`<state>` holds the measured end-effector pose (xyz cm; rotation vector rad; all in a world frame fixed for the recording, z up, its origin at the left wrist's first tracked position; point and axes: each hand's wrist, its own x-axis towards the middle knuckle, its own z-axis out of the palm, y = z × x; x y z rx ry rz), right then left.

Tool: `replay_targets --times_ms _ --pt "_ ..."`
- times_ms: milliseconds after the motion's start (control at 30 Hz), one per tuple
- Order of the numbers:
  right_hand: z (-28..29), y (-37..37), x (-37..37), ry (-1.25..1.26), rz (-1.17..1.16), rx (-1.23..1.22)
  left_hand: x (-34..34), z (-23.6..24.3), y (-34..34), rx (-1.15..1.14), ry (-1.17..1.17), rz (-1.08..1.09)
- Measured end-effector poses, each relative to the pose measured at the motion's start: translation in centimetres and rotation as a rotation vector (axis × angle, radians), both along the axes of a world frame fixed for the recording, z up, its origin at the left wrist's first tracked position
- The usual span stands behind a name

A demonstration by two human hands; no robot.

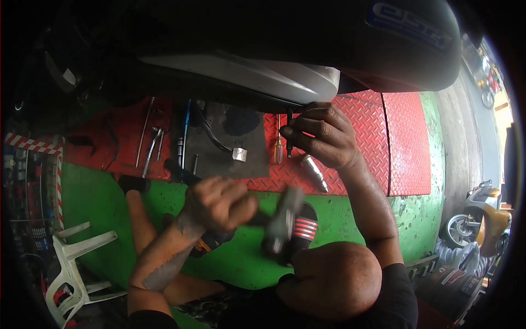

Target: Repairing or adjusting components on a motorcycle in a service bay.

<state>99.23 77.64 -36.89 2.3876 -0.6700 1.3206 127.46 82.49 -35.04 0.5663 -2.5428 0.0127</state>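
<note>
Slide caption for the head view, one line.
Left hand grips a blurred hammer; right hand holds a dark rod beside silver bodywork.

Blue badge [411, 24] on dark bodywork [405, 66]: pale lettering. Dark drum [446, 293]: probably lettering, blurred.

And there's the slim dark metal rod [289, 148] in the right hand [326, 138], yellow-handled screwdriver [278, 152] just left, silver metal cylinder [314, 173] right, both on the red diamond-plate platform [405, 148]
</note>
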Motion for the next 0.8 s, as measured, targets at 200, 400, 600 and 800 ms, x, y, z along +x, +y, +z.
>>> replay_targets --times_ms 200,400,600,800 --pt "-0.1 0.0 0.0 0.02 -0.032 0.011 -0.2 0.2 -0.3 -0.119 0.026 -0.249" --pt "0.0 0.0 -0.2 0.019 -0.028 0.017 -0.1 0.2 0.1 -0.107 -0.016 -0.023" --pt "0.2 0.1 0.0 0.017 -0.008 0.003 -0.1 -0.3 -0.1 -0.022 -0.14 0.115" --pt "0.3 1.0 -0.2 0.028 -0.015 0.071 0.2 -1.3 2.5 -0.015 -0.048 -0.15"
